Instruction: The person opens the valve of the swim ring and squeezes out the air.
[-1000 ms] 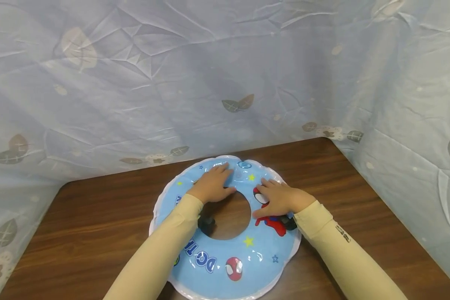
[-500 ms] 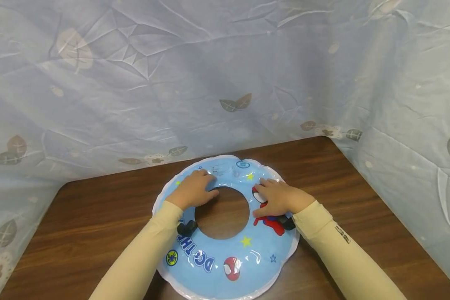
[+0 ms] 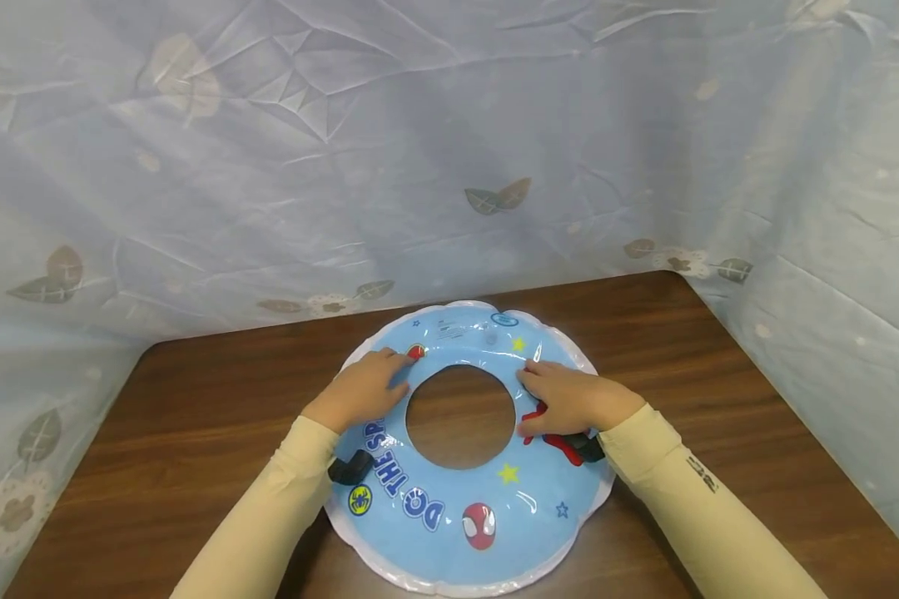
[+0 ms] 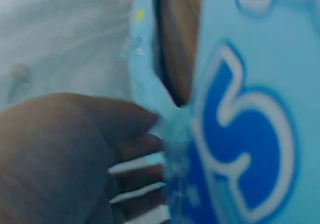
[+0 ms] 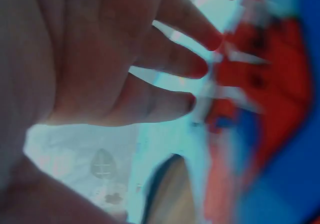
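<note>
A light-blue inflatable swim ring (image 3: 524, 532) with a frilly white edge lies flat on the brown wooden table. Printed on it are blue letters, stars and red cartoon faces. My left hand (image 3: 363, 389) rests on the ring's left side, fingers spread toward the inner hole. On the opposite side my right hand (image 3: 573, 398) touches the ring over a red printed figure, its fingers loosely extended. The right wrist view shows the fingertips of the right hand (image 5: 150, 69) right at that print. In the left wrist view, the left hand (image 4: 65, 154) has its fingertips at the ring's surface.
The wooden table (image 3: 217, 433) extends around the ring on all sides. Behind it and to the right hangs a wrinkled pale-blue cloth (image 3: 389, 166) with leaf prints. Black camera mounts (image 3: 350, 467) sit at both wrists.
My left hand has slid left and toward me along the ring, uncovering the far-left part and more of the lettering. My right hand stays on the right side, and the head view has shifted slightly.
</note>
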Motion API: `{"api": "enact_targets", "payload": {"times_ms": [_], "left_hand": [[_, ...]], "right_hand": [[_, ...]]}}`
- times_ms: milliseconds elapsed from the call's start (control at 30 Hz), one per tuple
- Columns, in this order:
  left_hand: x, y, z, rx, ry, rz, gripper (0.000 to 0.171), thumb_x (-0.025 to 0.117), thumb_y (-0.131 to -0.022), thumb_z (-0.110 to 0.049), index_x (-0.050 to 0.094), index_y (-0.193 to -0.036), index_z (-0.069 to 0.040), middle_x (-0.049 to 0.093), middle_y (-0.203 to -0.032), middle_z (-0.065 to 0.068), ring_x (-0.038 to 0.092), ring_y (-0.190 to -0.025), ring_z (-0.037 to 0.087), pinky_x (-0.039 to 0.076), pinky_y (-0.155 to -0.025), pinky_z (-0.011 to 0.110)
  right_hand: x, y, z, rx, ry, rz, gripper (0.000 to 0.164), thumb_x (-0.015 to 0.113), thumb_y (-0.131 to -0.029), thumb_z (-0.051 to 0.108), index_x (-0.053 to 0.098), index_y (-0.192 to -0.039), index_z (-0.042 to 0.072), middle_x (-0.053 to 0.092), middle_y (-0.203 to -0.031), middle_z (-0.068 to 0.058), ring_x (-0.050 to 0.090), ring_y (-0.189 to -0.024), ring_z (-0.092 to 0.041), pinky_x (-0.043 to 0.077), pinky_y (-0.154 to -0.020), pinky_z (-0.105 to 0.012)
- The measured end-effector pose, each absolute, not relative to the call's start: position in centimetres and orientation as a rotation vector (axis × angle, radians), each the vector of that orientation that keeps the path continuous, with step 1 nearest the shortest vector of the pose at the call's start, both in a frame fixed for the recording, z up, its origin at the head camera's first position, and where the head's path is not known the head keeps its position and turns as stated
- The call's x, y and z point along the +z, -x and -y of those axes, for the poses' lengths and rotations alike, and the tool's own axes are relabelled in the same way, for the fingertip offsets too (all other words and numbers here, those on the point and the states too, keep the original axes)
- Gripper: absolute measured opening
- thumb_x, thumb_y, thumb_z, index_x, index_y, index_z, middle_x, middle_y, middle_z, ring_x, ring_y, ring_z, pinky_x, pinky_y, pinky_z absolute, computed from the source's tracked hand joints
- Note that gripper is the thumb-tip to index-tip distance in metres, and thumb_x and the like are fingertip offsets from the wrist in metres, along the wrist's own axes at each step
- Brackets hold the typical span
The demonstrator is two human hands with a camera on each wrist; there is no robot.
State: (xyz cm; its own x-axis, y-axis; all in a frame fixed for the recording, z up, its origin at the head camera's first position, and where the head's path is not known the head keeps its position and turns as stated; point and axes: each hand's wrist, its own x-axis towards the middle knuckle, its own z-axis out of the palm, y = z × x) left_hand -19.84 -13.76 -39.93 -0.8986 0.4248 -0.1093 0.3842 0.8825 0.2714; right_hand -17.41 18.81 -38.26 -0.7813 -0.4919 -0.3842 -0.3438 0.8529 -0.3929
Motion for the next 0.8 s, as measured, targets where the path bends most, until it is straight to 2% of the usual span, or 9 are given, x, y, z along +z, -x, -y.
{"api": "enact_targets", "payload": {"times_ms": [67, 167, 233, 300, 433, 533, 667, 800], "left_hand": [[-39.5, 19.1, 14.0, 0.354, -0.59, -2.907, 0.041, 0.069, -0.096, -0.02, 0.065, -0.135, -0.007, 0.064, -0.126, 0.015, 0.061, -0.114, 0.033, 0.056, -0.097, 0.051], [-39.1, 18.0, 14.4, 0.36, -0.506, -2.903, 0.033, 0.075, -0.091, -0.017, 0.069, -0.123, -0.007, 0.064, -0.108, 0.01, 0.06, -0.094, 0.025, 0.06, -0.082, 0.043], [-39.2, 17.5, 14.6, 0.388, -0.456, -2.866, 0.032, 0.077, -0.09, -0.017, 0.069, -0.12, -0.007, 0.062, -0.101, 0.008, 0.06, -0.085, 0.022, 0.061, -0.075, 0.04], [-39.4, 17.2, 14.8, 0.421, -0.412, -2.831, 0.033, 0.078, -0.09, -0.018, 0.068, -0.119, -0.007, 0.06, -0.098, 0.007, 0.061, -0.08, 0.02, 0.06, -0.072, 0.037], [-39.4, 16.7, 14.9, 0.42, -0.376, -2.808, 0.033, 0.08, -0.088, -0.019, 0.068, -0.116, -0.008, 0.058, -0.096, 0.005, 0.061, -0.077, 0.019, 0.06, -0.07, 0.036], [-38.5, 15.7, 14.8, 0.365, -0.363, -2.755, 0.033, 0.085, -0.084, -0.02, 0.069, -0.111, -0.01, 0.057, -0.095, 0.005, 0.061, -0.079, 0.02, 0.06, -0.071, 0.038], [-37.5, 14.2, 14.3, 0.333, -0.316, -2.659, 0.042, 0.094, -0.075, -0.023, 0.066, -0.104, -0.011, 0.055, -0.093, 0.005, 0.059, -0.082, 0.021, 0.059, -0.072, 0.041], [-37.4, 13.5, 13.6, 0.311, -0.293, -2.656, 0.051, 0.097, -0.07, -0.027, 0.063, -0.105, -0.011, 0.055, -0.091, 0.005, 0.056, -0.083, 0.022, 0.057, -0.072, 0.04]], "right_hand": [[-38.0, 17.3, -18.8, -0.427, 0.619, -2.549, 0.088, 0.083, -0.085, 0.042, 0.045, -0.154, 0.002, 0.044, -0.155, -0.019, 0.044, -0.14, -0.038, 0.056, -0.098, -0.051], [-37.7, 17.2, -18.6, -0.422, 0.658, -2.566, 0.073, 0.086, -0.082, 0.038, 0.057, -0.139, 0.002, 0.058, -0.129, -0.013, 0.054, -0.117, -0.028, 0.059, -0.086, -0.04], [-37.8, 17.2, -18.4, -0.415, 0.682, -2.577, 0.063, 0.088, -0.081, 0.037, 0.062, -0.129, 0.005, 0.057, -0.111, -0.006, 0.053, -0.103, -0.021, 0.057, -0.077, -0.033], [-38.0, 17.3, -18.1, -0.408, 0.692, -2.585, 0.06, 0.089, -0.08, 0.037, 0.063, -0.125, 0.006, 0.055, -0.104, -0.003, 0.052, -0.099, -0.019, 0.056, -0.074, -0.03], [-37.9, 17.2, -17.8, -0.387, 0.669, -2.596, 0.064, 0.09, -0.078, 0.036, 0.063, -0.127, 0.006, 0.055, -0.109, -0.004, 0.052, -0.103, -0.02, 0.059, -0.074, -0.032], [-37.2, 16.7, -17.5, -0.384, 0.646, -2.597, 0.058, 0.091, -0.077, 0.035, 0.066, -0.122, 0.009, 0.056, -0.11, -0.005, 0.053, -0.101, -0.021, 0.06, -0.073, -0.034], [-36.9, 16.2, -17.2, -0.43, 0.622, -2.561, 0.038, 0.092, -0.078, 0.031, 0.067, -0.101, 0.014, 0.059, -0.092, -0.001, 0.057, -0.087, -0.018, 0.057, -0.069, -0.033], [-37.6, 16.1, -16.8, -0.439, 0.632, -2.538, 0.032, 0.091, -0.079, 0.029, 0.064, -0.089, 0.016, 0.058, -0.077, 0.003, 0.058, -0.074, -0.015, 0.054, -0.066, -0.032]]}}
